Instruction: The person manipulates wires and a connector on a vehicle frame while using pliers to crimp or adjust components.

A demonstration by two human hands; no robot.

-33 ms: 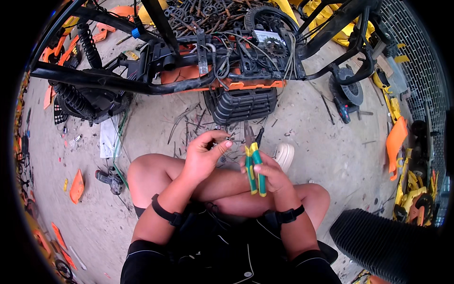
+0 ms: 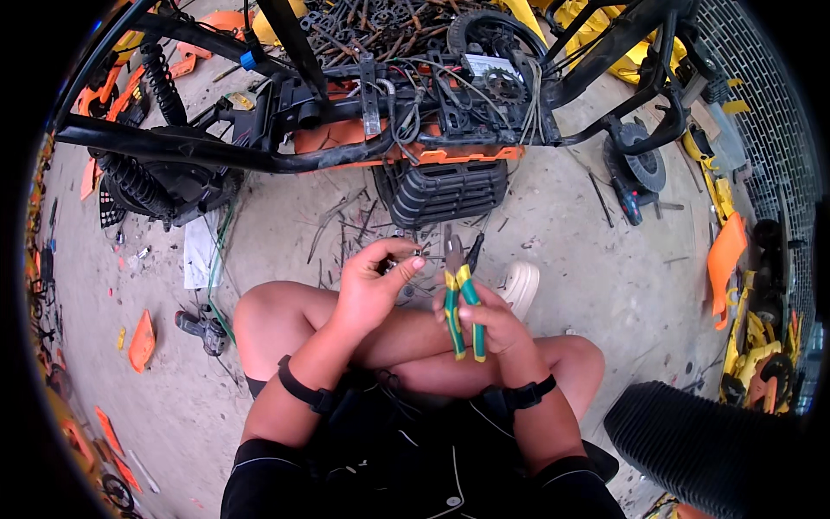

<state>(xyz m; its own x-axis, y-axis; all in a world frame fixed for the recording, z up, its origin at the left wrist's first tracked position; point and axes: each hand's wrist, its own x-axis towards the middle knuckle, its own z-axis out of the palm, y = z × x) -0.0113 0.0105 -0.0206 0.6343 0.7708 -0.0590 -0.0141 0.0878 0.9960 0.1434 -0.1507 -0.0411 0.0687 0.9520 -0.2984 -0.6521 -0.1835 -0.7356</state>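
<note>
I sit cross-legged, my left hand (image 2: 372, 285) raised over my lap, its thumb and fingers pinched on a small metal piece (image 2: 417, 254), mostly hidden by the fingers. My right hand (image 2: 493, 320) grips green-and-yellow pliers (image 2: 469, 303) upright, their metal jaws (image 2: 454, 246) just right of the small piece; I cannot make out whether they touch it. A dark tool or part (image 2: 474, 252) shows beyond the pliers. Above both hands is a black vehicle frame (image 2: 207, 151) with an orange panel, tangled cables and a black ribbed crate-like part (image 2: 445, 195) under it.
A pile of rusty metal parts (image 2: 363, 30) lies behind the frame. A cordless drill (image 2: 201, 330), orange piece (image 2: 141, 342) and white sheet (image 2: 201, 251) lie on the left floor. A small wheel (image 2: 641, 160), orange panel (image 2: 724, 264) and black corrugated object (image 2: 692, 441) are at right.
The pliers in my right hand have shifted slightly left and their angle has changed a little. My left hand is almost unmoved.
</note>
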